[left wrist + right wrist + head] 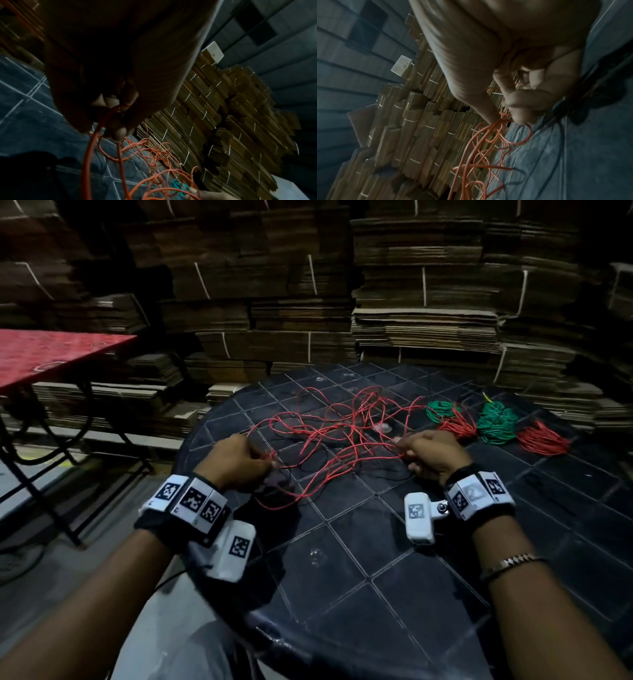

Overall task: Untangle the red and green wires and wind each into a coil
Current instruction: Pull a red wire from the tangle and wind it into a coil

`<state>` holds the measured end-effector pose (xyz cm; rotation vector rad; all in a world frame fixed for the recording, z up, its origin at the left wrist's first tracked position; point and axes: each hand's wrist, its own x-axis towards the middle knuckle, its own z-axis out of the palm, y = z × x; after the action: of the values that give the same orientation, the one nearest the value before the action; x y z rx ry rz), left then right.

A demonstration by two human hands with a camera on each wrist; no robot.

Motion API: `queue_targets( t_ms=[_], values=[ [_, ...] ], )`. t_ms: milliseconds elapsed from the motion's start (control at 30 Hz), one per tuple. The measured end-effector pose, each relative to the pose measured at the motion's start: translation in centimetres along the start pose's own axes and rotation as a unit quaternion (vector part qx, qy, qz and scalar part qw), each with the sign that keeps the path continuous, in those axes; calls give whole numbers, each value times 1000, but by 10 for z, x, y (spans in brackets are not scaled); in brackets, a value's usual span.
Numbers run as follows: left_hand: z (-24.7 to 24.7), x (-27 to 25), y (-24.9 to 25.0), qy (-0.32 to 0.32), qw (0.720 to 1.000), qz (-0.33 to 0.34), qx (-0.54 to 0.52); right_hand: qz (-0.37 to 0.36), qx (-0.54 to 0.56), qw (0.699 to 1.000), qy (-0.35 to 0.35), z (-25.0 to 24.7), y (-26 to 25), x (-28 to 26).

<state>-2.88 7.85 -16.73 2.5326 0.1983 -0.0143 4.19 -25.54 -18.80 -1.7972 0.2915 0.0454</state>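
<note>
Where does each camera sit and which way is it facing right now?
Head: on the head, facing forward and down at the dark table; shows both forearms, left hand, right hand.
Left wrist: looks along the left hand; fingers pinch the red wire.
Right wrist: looks along the right hand; fingers pinch red strands.
Shared: all three show the red wire, table and stacked cardboard.

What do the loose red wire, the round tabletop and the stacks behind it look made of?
Red wire: thin, flexible, likely plastic-insulated; smooth coating, holds loose kinks.
Tabletop: dark, semi-gloss, pale grid lines; probably moulded plastic, though tile-like laminate is possible.
Stacks: flattened corrugated cardboard, matte brown, layered edges, bundled with pale straps.
</note>
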Motion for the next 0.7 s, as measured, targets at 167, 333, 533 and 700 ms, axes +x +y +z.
queue_targets(
  t_ms=[167,333,533,700],
  values=[
    [-11,-5,16,52,980,29,-188,34,-7,999,-35,10,-3,-10],
    [-47,-19,58,126,896,159,-394,60,41,993,-91,15,-8,-19],
    [-72,-29,96,189,801,335,-458,42,55,994,-84,16,-9,-14],
    [-43,-15,77,54,925,248,-283,24,24,996,-81,8,-5,-12]
  ],
)
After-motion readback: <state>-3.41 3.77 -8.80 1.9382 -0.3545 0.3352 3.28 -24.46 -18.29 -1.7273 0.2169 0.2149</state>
